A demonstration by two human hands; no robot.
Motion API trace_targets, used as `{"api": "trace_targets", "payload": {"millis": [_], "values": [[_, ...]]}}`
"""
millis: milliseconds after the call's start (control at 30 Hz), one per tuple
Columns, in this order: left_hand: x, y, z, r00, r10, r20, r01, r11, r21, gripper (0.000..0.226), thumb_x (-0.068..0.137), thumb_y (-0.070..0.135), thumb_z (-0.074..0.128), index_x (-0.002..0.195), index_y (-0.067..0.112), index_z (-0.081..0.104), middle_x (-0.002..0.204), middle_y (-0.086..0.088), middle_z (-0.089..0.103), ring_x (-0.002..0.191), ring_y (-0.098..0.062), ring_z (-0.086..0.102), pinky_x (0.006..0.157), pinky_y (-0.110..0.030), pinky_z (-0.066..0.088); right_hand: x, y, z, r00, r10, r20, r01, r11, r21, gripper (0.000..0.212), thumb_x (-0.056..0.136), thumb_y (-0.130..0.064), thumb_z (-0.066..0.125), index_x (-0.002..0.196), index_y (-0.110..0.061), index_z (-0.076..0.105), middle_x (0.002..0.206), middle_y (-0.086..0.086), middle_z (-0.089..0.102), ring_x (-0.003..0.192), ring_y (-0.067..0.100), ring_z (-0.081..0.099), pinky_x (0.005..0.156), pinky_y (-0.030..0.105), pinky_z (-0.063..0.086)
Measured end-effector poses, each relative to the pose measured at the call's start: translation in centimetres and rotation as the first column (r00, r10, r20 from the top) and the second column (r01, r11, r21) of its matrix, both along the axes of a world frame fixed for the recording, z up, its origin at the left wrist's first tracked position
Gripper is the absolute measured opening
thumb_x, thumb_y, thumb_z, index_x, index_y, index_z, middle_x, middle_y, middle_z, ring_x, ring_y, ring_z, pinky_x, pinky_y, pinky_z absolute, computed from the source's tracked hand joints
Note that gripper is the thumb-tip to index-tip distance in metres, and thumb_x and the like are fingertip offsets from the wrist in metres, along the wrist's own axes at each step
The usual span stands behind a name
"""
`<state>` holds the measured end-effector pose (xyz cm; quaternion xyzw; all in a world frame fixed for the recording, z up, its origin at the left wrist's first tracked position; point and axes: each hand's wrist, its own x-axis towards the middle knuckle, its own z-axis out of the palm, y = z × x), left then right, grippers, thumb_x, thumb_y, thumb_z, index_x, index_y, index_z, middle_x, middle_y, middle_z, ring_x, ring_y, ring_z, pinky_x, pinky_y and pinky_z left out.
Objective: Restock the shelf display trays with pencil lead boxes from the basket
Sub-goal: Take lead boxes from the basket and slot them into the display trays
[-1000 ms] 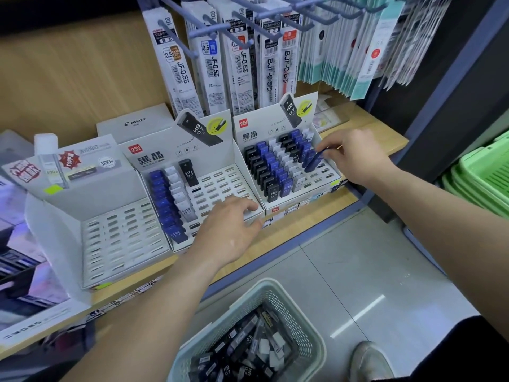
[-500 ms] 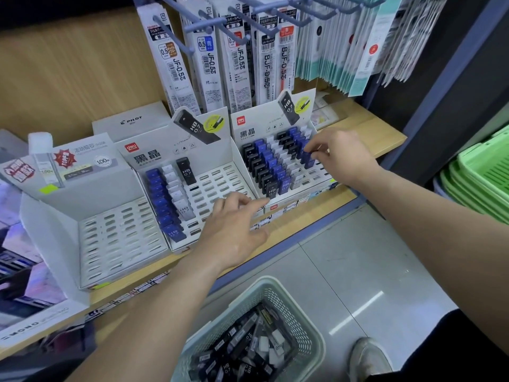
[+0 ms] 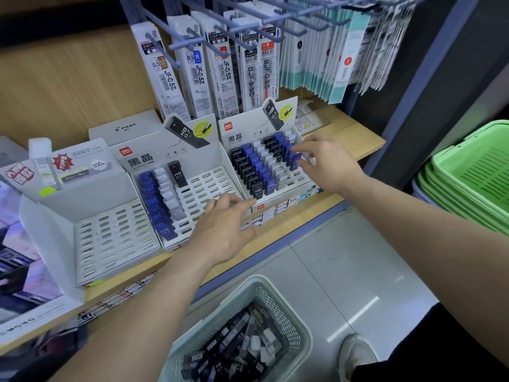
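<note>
Right hand (image 3: 330,166) has let go — splayed, hiding some lead boxes (image 3: 259,172); left hand (image 3: 223,232) flat, released.

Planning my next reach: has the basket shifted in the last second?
No. The basket keeps its far corner just below-left of the floor tile joint, as before.

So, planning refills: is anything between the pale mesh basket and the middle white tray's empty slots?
Only the left hand, spread over the middle white cardboard tray's front right slots; other empty slots lie uncovered.
</note>
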<state>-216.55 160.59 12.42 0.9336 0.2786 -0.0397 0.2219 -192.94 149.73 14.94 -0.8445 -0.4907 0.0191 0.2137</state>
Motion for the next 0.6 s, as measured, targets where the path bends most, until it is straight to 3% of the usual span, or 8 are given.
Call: {"api": "trace_targets", "payload": {"millis": [100,167,300,400,533,600], "values": [[-1.8,-1.4,1.2,0.992,0.0,0.128,0.001,1.0,-0.008,0.05,0.099,0.047,0.053,0.147,0.038,0.043,0.143,0.009,0.041,0.134,-0.015,0.033,0.111,-0.036,0.032,-2.0,-2.4,1.5,0.996,-0.044,-0.083,0.05,0.997,0.067,0.029,0.095,-0.022,0.062,0.123,-0.023,0.065,0.113,-0.004,0.059,0.098,0.017,0.061,0.08,0.032,0.049],[-3.6,-2.5,1.2,0.991,-0.016,0.129,0.018,1.0,-0.013,0.042,0.099,0.047,0.052,0.14,0.037,0.049,0.142,0.011,0.044,0.132,-0.014,0.039,0.109,-0.036,0.035,-3.9,-4.4,1.7,0.99,-0.042,-0.133,0.047,0.998,0.038,0.019,0.094,-0.025,0.064,0.112,-0.023,0.068,0.106,-0.007,0.06,0.089,0.012,0.061,0.076,0.03,0.051],[-8.7,-5.0,-2.9,0.994,-0.072,-0.079,0.065,0.994,-0.085,0.041,0.097,0.047,0.056,0.134,0.031,0.053,0.138,0.008,0.05,0.122,-0.016,0.051,0.103,-0.037,0.044,-9.3,-8.1,-2.2,0.975,-0.009,-0.223,-0.027,0.987,-0.157,0.014,0.092,-0.028,0.067,0.104,-0.022,0.069,0.102,-0.006,0.061,0.088,0.014,0.061,0.073,0.025,0.041],[-12.3,-6.9,-7.8,0.957,-0.105,-0.269,0.053,0.979,-0.197,0.043,0.097,0.045,0.058,0.136,0.026,0.052,0.138,0.004,0.05,0.122,-0.019,0.052,0.101,-0.036,0.045,-13.6,-10.3,-8.3,0.94,-0.047,-0.339,-0.057,0.955,-0.289,0.025,0.094,-0.03,0.065,0.116,-0.019,0.066,0.11,-0.002,0.059,0.088,0.014,0.054,0.078,0.023,0.038],[-15.5,-8.5,-13.4,0.943,-0.012,-0.332,-0.087,0.955,-0.282,0.047,0.096,0.043,0.061,0.138,0.024,0.051,0.139,0.0,0.053,0.119,-0.019,0.055,0.099,-0.033,0.046,-17.9,-12.6,-16.4,0.896,-0.207,-0.393,0.032,0.913,-0.407,0.049,0.095,-0.035,0.059,0.14,-0.02,0.049,0.13,0.005,0.053,0.108,0.025,0.058,0.095,0.034,0.047],[-16.1,-8.9,-15.8,0.93,0.042,-0.366,-0.16,0.941,-0.298,0.057,0.095,0.044,0.063,0.146,0.025,0.044,0.147,0.0,0.047,0.126,-0.022,0.051,0.101,-0.032,0.043,-18.9,-13.2,-19.2,0.859,-0.289,-0.422,0.097,0.903,-0.419,0.053,0.097,-0.036,0.055,0.145,-0.018,0.042,0.136,0.008,0.049,0.116,0.03,0.057,0.098,0.04,0.047]]}}
